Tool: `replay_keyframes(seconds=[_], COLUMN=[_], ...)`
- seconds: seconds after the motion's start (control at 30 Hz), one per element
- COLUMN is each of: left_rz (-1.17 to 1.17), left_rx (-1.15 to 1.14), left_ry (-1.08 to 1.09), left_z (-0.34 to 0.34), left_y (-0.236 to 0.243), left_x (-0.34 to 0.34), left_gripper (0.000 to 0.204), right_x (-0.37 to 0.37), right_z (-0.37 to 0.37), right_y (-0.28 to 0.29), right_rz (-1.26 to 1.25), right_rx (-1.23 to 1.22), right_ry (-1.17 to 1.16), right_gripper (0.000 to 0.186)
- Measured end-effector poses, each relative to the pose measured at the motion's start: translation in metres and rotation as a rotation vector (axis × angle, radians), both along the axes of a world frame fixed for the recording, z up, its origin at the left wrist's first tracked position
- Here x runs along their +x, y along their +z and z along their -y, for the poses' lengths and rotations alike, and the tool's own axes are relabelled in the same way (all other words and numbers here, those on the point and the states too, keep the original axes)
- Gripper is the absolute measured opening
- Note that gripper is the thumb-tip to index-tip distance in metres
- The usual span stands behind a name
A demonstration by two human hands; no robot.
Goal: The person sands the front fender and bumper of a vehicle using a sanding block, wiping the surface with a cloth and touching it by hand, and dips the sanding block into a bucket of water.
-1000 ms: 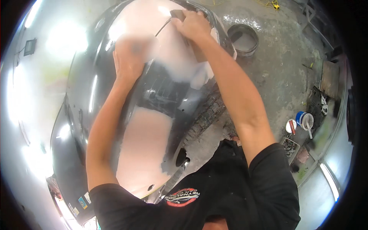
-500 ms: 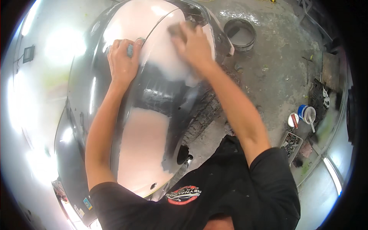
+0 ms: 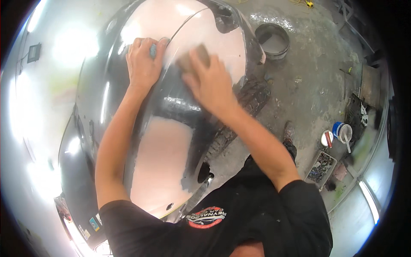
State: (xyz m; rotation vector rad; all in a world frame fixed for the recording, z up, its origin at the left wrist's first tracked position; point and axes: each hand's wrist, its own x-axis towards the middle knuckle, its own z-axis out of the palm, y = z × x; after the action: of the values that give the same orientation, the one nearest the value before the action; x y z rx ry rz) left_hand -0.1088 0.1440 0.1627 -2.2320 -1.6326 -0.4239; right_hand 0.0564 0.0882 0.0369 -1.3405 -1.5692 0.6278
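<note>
On the dark bodywork [image 3: 169, 96], the near pale patch [image 3: 162, 158] is laid. Beyond it, my left fingers [image 3: 138, 45] hold a blue piece [image 3: 153, 51] and my right fingers [image 3: 197, 63] grasp a brown block [image 3: 186, 63] at the farther patch [image 3: 229, 48]; rubbing appears unfinished.

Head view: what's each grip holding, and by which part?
Right grip: a brown rectangular block, by its near side, exact spot blurred. Left grip: a small blue-grey piece, held part hidden.
</note>
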Motion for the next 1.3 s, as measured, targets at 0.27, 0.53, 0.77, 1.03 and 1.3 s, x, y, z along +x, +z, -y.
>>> replay_keyframes(seconds=[0.27, 0.53, 0.77, 1.03, 1.3], left_rz=[-0.006, 0.084, 0.034, 0.046, 0.085], left_rx=[0.016, -0.053, -0.003, 0.082, 0.033], left_ry=[-0.048, 0.027, -0.023, -0.120, 0.007], left_z=[-0.014, 0.001, -0.004, -0.004, 0.020], left_y=[-0.006, 0.007, -0.003, 0.005, 0.014], left_x=[0.019, -0.004, 0.014, 0.022, -0.018], left_gripper=[0.032, 0.035, 0.037, 0.035, 0.023], right_x=[0.040, 0.002, 0.045, 0.064, 0.063], right_z=[-0.116, -0.001, -0.111, -0.030, 0.004], right_y=[0.003, 0.007, -0.030, -0.050, -0.084], right_rz=[-0.073, -0.089, -0.026, -0.088, -0.106], right_rx=[-0.147, 0.123, -0.036, -0.048, 0.149], right_ry=[-0.082, 0.104, -0.030, 0.058, 0.166], right_gripper=[0.062, 0.067, 0.070, 0.071, 0.073])
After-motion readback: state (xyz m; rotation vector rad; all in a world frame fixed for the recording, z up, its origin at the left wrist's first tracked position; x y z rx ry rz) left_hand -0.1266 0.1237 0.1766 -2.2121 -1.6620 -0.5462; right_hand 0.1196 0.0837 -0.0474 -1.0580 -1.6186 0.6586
